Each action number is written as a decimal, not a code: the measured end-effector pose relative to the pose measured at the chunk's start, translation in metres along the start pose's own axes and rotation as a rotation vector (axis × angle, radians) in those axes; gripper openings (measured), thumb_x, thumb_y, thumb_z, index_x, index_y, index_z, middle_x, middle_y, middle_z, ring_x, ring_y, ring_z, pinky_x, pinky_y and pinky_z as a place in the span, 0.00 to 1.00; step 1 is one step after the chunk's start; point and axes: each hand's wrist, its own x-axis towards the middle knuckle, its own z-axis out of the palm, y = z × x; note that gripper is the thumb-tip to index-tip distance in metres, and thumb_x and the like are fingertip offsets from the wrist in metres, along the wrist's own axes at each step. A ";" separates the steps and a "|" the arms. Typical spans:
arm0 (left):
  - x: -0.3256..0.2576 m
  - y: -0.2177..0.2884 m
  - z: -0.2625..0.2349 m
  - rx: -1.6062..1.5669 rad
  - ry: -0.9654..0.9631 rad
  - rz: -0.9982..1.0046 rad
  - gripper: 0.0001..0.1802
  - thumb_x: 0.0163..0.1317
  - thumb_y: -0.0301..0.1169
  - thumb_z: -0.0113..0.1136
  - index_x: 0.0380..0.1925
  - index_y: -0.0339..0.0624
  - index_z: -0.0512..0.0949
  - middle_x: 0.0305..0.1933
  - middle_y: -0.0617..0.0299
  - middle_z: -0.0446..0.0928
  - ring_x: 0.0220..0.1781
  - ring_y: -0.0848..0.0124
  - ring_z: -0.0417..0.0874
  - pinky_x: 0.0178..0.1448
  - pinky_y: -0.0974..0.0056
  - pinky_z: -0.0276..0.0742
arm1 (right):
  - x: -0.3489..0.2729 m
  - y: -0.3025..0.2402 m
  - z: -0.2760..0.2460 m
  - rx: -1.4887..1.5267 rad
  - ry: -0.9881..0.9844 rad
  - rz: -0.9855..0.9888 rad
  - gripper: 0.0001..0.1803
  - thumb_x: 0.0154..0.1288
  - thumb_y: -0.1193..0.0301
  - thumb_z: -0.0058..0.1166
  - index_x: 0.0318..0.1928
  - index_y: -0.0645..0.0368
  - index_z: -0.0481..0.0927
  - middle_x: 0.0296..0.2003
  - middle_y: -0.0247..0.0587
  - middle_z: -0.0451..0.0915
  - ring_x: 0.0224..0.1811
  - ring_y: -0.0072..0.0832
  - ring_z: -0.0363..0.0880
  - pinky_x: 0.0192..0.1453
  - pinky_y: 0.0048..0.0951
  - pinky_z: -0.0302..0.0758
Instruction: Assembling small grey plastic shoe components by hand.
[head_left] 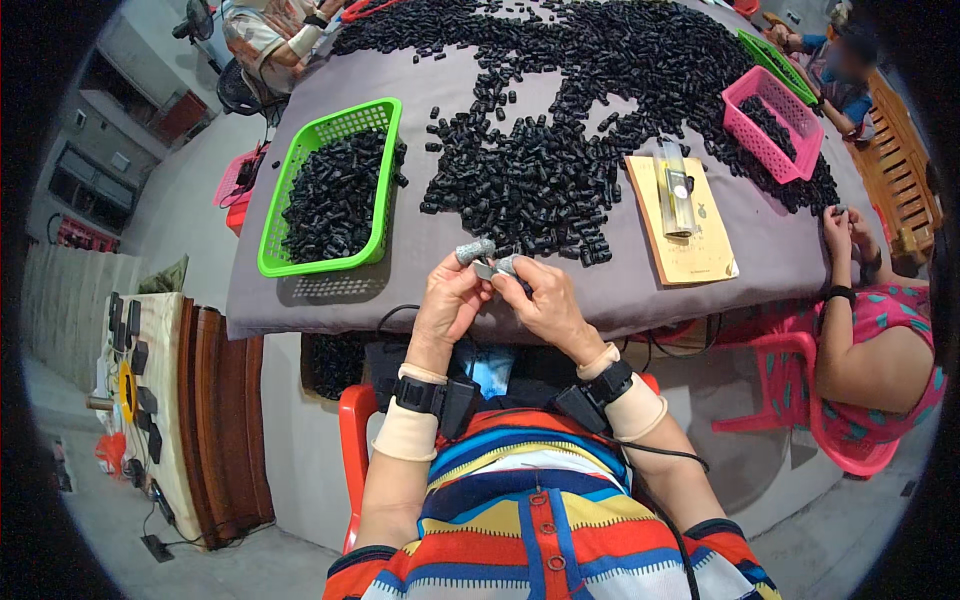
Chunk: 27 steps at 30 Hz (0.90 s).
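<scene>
Left grip (450, 298): small flat grey piece (484, 270) pinched.
Right grip (545, 305): narrow, beside piece; hold can't be told.
Black cylindrical parts (530, 190): piled just beyond both grips.
Handling: piece best steadied, pressure light.

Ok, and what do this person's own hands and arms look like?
The left hand and right hand each have a grey, mottled fingertip cover. Beige cuffs at both wrists sit under black straps with boxy black modules. A black cable crosses the right forearm. The short sleeves are multicoloured with dark hems.
</scene>
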 end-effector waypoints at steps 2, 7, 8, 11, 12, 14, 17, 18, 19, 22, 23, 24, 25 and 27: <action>0.000 0.000 0.001 -0.008 0.010 -0.003 0.12 0.60 0.26 0.56 0.44 0.39 0.74 0.37 0.62 0.77 0.31 0.76 0.76 0.35 0.73 0.72 | 0.000 0.000 0.000 -0.002 0.006 -0.012 0.11 0.59 0.69 0.54 0.27 0.64 0.71 0.21 0.48 0.72 0.23 0.42 0.73 0.25 0.35 0.65; -0.001 0.001 0.006 -0.019 0.027 0.000 0.13 0.61 0.27 0.55 0.46 0.38 0.74 0.35 0.61 0.77 0.30 0.75 0.75 0.34 0.72 0.72 | -0.001 -0.001 0.003 -0.061 0.042 0.002 0.10 0.59 0.69 0.54 0.27 0.63 0.72 0.21 0.47 0.72 0.22 0.43 0.73 0.25 0.35 0.66; -0.001 0.002 0.009 -0.031 0.048 -0.006 0.13 0.61 0.26 0.54 0.46 0.37 0.74 0.35 0.61 0.77 0.30 0.75 0.75 0.34 0.72 0.72 | -0.002 0.000 0.004 -0.062 0.044 0.001 0.10 0.59 0.69 0.54 0.27 0.63 0.72 0.21 0.47 0.72 0.22 0.43 0.73 0.25 0.35 0.66; -0.003 0.003 0.012 -0.042 0.067 -0.010 0.12 0.62 0.26 0.53 0.45 0.37 0.74 0.35 0.61 0.77 0.29 0.76 0.75 0.33 0.72 0.72 | -0.002 -0.001 0.004 -0.007 0.080 0.022 0.10 0.59 0.69 0.54 0.27 0.63 0.72 0.20 0.46 0.73 0.20 0.38 0.73 0.24 0.33 0.65; -0.003 0.004 0.012 -0.041 0.067 -0.009 0.11 0.62 0.25 0.53 0.45 0.37 0.74 0.34 0.61 0.77 0.28 0.76 0.75 0.33 0.72 0.71 | -0.001 -0.004 0.001 0.047 0.079 0.097 0.11 0.59 0.69 0.55 0.27 0.63 0.71 0.20 0.45 0.73 0.20 0.34 0.72 0.24 0.32 0.65; -0.003 0.005 0.017 -0.012 0.075 -0.015 0.11 0.61 0.24 0.53 0.44 0.37 0.75 0.34 0.61 0.77 0.28 0.76 0.75 0.32 0.73 0.71 | 0.000 -0.005 0.001 0.103 0.079 0.172 0.11 0.59 0.69 0.55 0.27 0.63 0.71 0.20 0.44 0.73 0.19 0.31 0.71 0.24 0.31 0.65; -0.003 0.002 0.016 0.049 0.070 -0.021 0.10 0.60 0.24 0.54 0.43 0.37 0.74 0.32 0.61 0.77 0.28 0.75 0.76 0.32 0.73 0.72 | 0.000 -0.002 0.004 0.058 0.098 0.112 0.12 0.59 0.69 0.56 0.27 0.63 0.70 0.19 0.43 0.73 0.18 0.27 0.69 0.23 0.30 0.65; -0.003 0.001 0.014 0.081 0.056 -0.019 0.10 0.59 0.24 0.55 0.42 0.37 0.74 0.32 0.61 0.78 0.28 0.75 0.77 0.32 0.73 0.73 | 0.000 -0.002 0.004 0.042 0.087 0.139 0.13 0.58 0.66 0.56 0.27 0.62 0.70 0.21 0.46 0.74 0.22 0.36 0.73 0.25 0.34 0.67; -0.003 0.000 0.012 0.081 0.057 -0.018 0.10 0.59 0.24 0.55 0.42 0.37 0.74 0.32 0.61 0.78 0.28 0.75 0.77 0.32 0.73 0.73 | 0.000 -0.002 0.005 0.026 0.077 0.166 0.13 0.57 0.64 0.56 0.27 0.61 0.70 0.22 0.48 0.75 0.25 0.45 0.77 0.27 0.39 0.69; -0.003 -0.001 0.009 0.072 0.032 -0.020 0.11 0.58 0.23 0.55 0.43 0.36 0.74 0.31 0.61 0.78 0.29 0.75 0.77 0.32 0.73 0.74 | 0.000 -0.001 0.005 0.042 0.083 0.188 0.13 0.57 0.65 0.55 0.28 0.61 0.69 0.23 0.49 0.76 0.26 0.46 0.77 0.27 0.39 0.70; -0.004 0.001 0.012 0.080 0.016 -0.020 0.12 0.59 0.23 0.55 0.43 0.36 0.74 0.31 0.61 0.78 0.29 0.75 0.78 0.33 0.73 0.75 | 0.001 -0.001 0.004 0.041 0.084 0.187 0.13 0.57 0.65 0.55 0.28 0.61 0.69 0.23 0.49 0.76 0.26 0.46 0.77 0.27 0.39 0.70; -0.004 0.001 0.013 0.089 0.001 -0.021 0.12 0.59 0.23 0.55 0.44 0.36 0.74 0.32 0.61 0.78 0.30 0.75 0.78 0.35 0.73 0.76 | 0.001 -0.001 0.004 0.033 0.080 0.187 0.13 0.58 0.65 0.55 0.28 0.61 0.69 0.23 0.49 0.76 0.26 0.46 0.77 0.27 0.39 0.70; -0.004 0.001 0.013 0.089 0.000 -0.021 0.12 0.59 0.23 0.55 0.44 0.36 0.74 0.32 0.61 0.78 0.30 0.75 0.78 0.35 0.73 0.76 | 0.001 -0.002 0.003 0.025 0.076 0.187 0.13 0.58 0.66 0.55 0.28 0.61 0.69 0.23 0.49 0.76 0.26 0.46 0.77 0.27 0.39 0.70; -0.003 0.001 0.013 0.087 -0.004 -0.021 0.13 0.59 0.23 0.55 0.45 0.37 0.74 0.32 0.61 0.78 0.31 0.74 0.79 0.37 0.72 0.77 | 0.001 -0.002 0.003 0.041 0.086 0.198 0.13 0.58 0.66 0.55 0.28 0.61 0.68 0.23 0.49 0.76 0.26 0.46 0.77 0.27 0.39 0.70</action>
